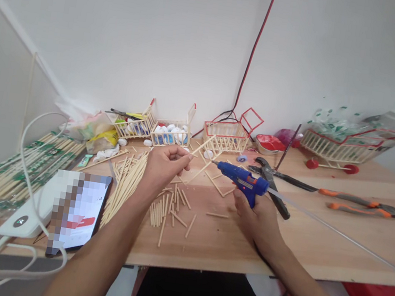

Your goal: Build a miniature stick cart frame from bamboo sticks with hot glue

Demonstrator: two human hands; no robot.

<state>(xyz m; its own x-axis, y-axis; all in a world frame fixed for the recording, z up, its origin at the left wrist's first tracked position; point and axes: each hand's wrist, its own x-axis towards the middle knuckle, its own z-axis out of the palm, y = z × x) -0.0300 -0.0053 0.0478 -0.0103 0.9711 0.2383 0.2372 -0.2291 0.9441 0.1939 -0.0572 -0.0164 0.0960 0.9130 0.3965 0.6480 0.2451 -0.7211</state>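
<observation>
My left hand (166, 164) is raised over the wooden table (280, 239), its fingers pinched on a thin wooden stick (203, 146) that points up and to the right. My right hand (258, 217) grips a blue hot glue gun (243, 179) with its nozzle aimed left, toward the stick's lower end. A clear glue rod (337, 231) trails from the back of the gun to the right. Under my hands lie several short cut sticks (169, 210) and a partly built stick frame (215, 178).
Long sticks (125, 184) and packed chopsticks (28, 162) lie left, by a phone (80, 212), a white power bank (29, 214) and cables. Small stick baskets (170, 134) and carts (227, 133) line the wall. Orange-handled shears (352, 202) and black pliers (270, 183) lie right.
</observation>
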